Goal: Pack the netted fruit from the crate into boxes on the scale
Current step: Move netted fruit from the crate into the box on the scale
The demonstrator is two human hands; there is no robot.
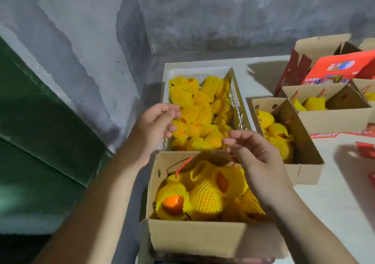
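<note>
Neither grip is holding anything, my left hand (154, 125) and right hand (255, 158) hovering loosely curled over the desk (334, 198) while the crate (237, 105) is sitting half full of netted fruit (194, 109) and the near box (192, 237) is looking nearly filled.

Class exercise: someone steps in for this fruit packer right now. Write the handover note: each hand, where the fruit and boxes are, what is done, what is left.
Left hand: empty, fingers loosely curled, over the crate's near left edge.
Right hand: empty, relaxed, over the near box's far rim.
Crate: holds many netted fruit.
Near box: close to full; the scale under it cannot be seen.
Second box, to the right: partly filled.
Third box, further back: a few fruit.
Left: move the crate's fruit into the boxes.
</note>
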